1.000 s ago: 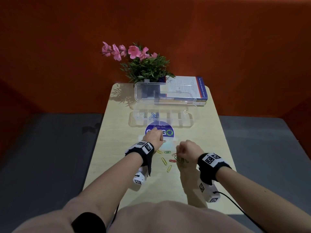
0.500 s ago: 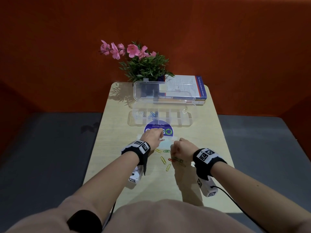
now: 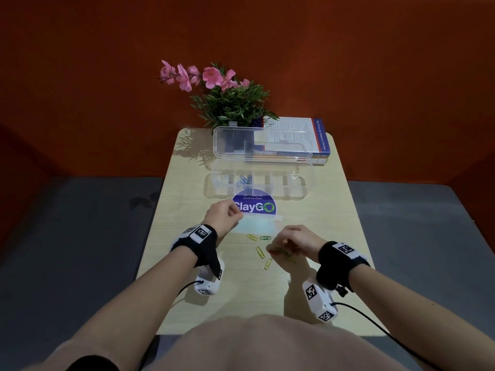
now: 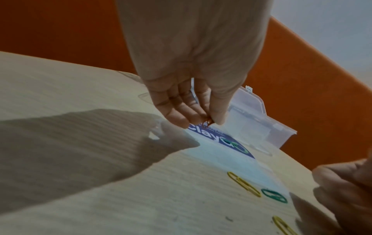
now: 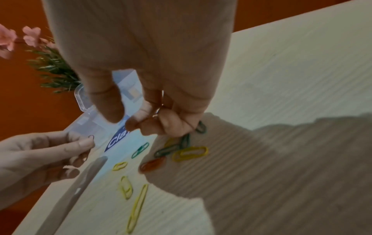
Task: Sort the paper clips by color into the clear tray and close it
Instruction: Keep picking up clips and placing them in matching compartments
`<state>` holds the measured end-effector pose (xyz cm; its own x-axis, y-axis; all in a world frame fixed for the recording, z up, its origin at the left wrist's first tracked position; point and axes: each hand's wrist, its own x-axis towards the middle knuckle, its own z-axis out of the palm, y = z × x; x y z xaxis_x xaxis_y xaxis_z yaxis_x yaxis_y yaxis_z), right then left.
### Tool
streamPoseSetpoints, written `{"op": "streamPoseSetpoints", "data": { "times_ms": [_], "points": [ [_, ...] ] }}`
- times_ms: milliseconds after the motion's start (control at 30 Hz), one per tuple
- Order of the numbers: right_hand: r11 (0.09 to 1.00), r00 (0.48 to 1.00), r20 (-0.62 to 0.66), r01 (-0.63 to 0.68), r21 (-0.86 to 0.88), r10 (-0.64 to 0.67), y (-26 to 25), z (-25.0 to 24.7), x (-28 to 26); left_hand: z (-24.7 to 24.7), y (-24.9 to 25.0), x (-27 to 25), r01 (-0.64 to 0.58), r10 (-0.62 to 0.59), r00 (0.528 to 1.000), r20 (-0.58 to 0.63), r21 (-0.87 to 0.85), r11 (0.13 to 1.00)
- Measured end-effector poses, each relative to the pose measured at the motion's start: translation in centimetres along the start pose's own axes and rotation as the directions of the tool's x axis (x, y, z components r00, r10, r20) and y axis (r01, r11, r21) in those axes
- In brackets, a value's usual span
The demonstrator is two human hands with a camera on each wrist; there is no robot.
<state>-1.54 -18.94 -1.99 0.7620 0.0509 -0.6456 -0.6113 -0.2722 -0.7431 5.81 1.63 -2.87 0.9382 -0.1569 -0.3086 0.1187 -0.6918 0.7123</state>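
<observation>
The clear tray point(image 3: 300, 183) lies open at the back of the table, its lid point(image 3: 262, 143) standing upright. Blue clips point(image 3: 245, 180) fill one left compartment, pale clips point(image 3: 223, 179) the one beside it. My left hand point(image 3: 239, 214) hovers beside the round sticker and pinches a red paper clip point(image 4: 208, 123) between thumb and fingertips. My right hand point(image 3: 280, 245) is curled over a small pile of green, yellow and red clips point(image 5: 167, 150), with thin wire showing between its fingers point(image 5: 161, 109). Loose yellow clips point(image 3: 259, 251) and a green clip point(image 3: 265, 238) lie between the hands.
A purple ClayGO sticker point(image 3: 254, 207) sits in front of the tray. A potted plant point(image 3: 230, 103) with pink flowers and a book point(image 3: 294, 137) stand behind the lid. The small wooden table point(image 3: 329, 223) has grey floor on both sides and an orange wall behind.
My left hand has drawn a little to the left with the red clip pinched in it. The right hand has shifted only slightly over the pile.
</observation>
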Motion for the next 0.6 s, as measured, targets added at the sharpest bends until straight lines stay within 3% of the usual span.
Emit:
{"op": "streamPoseSetpoints", "data": {
  "times_ms": [100,167,233,400,500,600],
  "points": [
    [0.937,0.994,0.011,0.104,-0.333,-0.107,0.3,0.6,0.1,0.0,0.0,-0.3,0.050,-0.051,0.999,-0.011,-0.107,0.993],
    [0.792,0.982,0.036,0.171,-0.585,-0.186,0.4,1.2,-0.2,0.1,0.3,-0.3,0.080,-0.082,0.997,0.001,-0.223,0.972],
    [0.674,0.970,0.052,0.204,-0.710,-0.239,0.4,1.6,-0.4,0.1,1.5,-0.4,0.060,-0.059,0.998,0.011,-0.208,0.976],
    [0.578,0.981,0.101,0.178,-0.797,-0.163,-0.4,1.9,-0.7,-0.6,5.3,0.6,-0.062,0.066,0.998,0.015,-0.193,0.979],
    [0.537,0.984,0.124,0.173,-0.826,-0.126,-0.6,2.0,-0.9,-1.1,7.4,2.0,-0.047,0.049,0.999,0.001,-0.265,0.963],
    [0.640,0.991,0.073,0.131,-0.757,-0.117,-0.2,1.4,-0.8,-1.4,9.2,3.7,0.018,-0.024,1.000,-0.016,-0.334,0.943]
  ]
}}
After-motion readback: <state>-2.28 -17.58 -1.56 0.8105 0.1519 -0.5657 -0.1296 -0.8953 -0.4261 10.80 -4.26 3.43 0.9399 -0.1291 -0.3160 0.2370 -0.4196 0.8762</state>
